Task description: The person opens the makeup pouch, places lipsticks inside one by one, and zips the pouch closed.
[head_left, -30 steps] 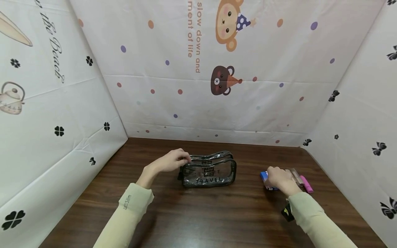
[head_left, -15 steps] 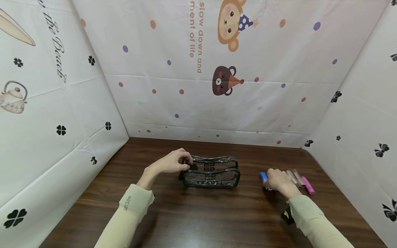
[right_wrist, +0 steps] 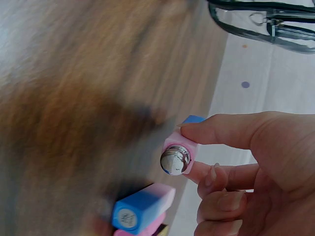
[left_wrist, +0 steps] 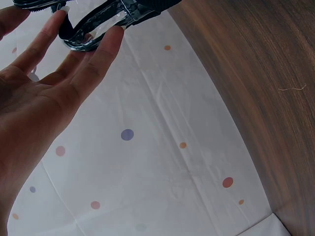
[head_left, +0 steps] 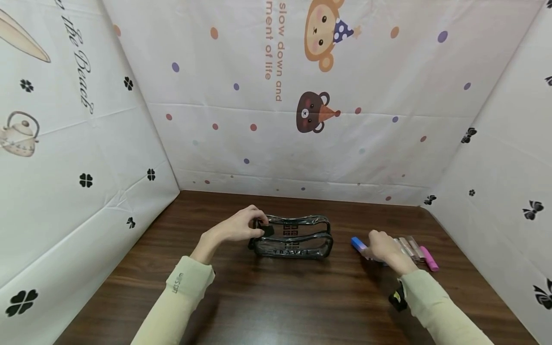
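Green sleeve, far left: pale cloth (head_left: 161, 311) with a turned-back cuff, leading up to the left hand (head_left: 237, 225).
Left hand: bent over the pouch's left end, its fingers pinching the rim by a dark tab (head_left: 268, 231).
Clear pouch (head_left: 293, 244): see-through plastic edged in black, TRAVEL lettered along its near side. It sits on the table (head_left: 276, 302), its length running left to right; the two rims stand apart, so I take its mouth to be open.
Between pouch and stick: a strip of brown wood. From the right hand's fingers the pouch lies off to the left — and the blue end of the stick is the end nearer it.
Blue-and-pink stick (head_left: 358, 245): slim and flat-sided, blue running into pink, with a shiny silver dome at the end nearer the wrist camera. It slants leftward and away from the person; whether it has left the table I cannot tell.
Right hand (head_left: 385, 249): much the nearer of the two, thumb and finger pinching that stick.
Beyond it: a second blue-and-pink block (right_wrist: 142, 209) lies just below the grip — then pale tubes (head_left: 406, 247) side by side, and a bright pink tube (head_left: 429, 259) at the far right.
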The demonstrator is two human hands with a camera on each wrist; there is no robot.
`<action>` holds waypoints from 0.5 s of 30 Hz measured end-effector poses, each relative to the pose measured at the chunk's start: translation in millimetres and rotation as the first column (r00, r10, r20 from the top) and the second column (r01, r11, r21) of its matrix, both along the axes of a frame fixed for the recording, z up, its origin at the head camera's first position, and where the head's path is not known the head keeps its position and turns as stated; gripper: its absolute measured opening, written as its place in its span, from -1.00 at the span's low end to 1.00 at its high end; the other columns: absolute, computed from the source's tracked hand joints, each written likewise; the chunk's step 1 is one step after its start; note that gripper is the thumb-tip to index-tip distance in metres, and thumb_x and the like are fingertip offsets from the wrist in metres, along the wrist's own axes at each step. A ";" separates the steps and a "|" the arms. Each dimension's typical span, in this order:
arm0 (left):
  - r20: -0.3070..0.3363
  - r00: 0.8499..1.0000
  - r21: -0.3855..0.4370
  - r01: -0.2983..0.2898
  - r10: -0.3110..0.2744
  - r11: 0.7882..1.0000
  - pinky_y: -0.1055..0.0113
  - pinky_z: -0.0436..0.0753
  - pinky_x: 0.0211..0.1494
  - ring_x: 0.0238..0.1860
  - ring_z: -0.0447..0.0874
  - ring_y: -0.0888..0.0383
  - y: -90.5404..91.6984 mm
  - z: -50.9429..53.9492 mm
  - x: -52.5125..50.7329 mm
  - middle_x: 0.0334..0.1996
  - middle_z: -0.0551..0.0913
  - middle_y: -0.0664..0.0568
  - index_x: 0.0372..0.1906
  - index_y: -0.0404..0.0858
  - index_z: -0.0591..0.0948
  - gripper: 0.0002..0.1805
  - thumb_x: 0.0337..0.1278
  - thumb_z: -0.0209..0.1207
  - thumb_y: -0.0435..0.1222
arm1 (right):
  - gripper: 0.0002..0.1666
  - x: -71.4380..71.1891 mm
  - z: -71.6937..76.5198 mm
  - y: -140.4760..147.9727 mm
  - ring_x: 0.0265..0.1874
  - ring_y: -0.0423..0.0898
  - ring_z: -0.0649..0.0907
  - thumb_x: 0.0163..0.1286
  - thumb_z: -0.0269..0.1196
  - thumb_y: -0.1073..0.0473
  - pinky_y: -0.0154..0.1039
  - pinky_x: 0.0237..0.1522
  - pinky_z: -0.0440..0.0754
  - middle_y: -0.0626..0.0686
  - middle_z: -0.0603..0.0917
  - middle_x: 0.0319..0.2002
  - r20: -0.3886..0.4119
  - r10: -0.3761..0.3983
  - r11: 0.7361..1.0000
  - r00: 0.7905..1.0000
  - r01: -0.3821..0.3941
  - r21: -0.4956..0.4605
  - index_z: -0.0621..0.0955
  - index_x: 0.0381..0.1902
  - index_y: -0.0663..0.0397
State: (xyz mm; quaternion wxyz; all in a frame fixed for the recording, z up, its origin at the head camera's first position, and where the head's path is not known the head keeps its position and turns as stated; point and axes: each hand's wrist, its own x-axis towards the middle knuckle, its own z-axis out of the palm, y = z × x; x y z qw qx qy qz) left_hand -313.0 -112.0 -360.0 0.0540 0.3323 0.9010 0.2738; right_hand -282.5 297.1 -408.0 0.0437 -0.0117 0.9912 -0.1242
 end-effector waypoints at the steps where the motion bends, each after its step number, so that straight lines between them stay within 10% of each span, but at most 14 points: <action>1: 0.001 1.000 0.001 0.000 0.000 1.000 0.15 0.45 -0.04 -0.04 0.47 0.00 0.0 0.0 0.0 0.08 0.46 -0.01 0.01 -0.15 0.60 -0.71 0.21 0.15 -0.21 | -0.72 -0.5 1.4 -1.0 -0.69 -0.11 0.43 0.19 0.31 0.14 -0.23 -0.58 0.33 0.02 0.52 -0.68 -0.001 0.004 1.000 1.000 -0.004 -0.004 0.51 -0.61 0.12; 15: -0.004 1.000 0.001 0.005 -0.005 1.000 0.19 0.46 -0.07 -0.13 0.49 0.01 0.3 -0.5 -2.2 0.09 0.46 -0.01 0.01 -0.13 0.60 -0.73 0.22 0.14 -0.23 | -0.78 -2.7 29.7 -19.3 -0.68 -0.14 0.49 0.21 0.31 0.13 -0.26 -0.66 0.34 -0.04 0.59 -0.66 -0.060 0.075 0.997 0.995 -0.077 -0.031 0.61 -0.59 0.09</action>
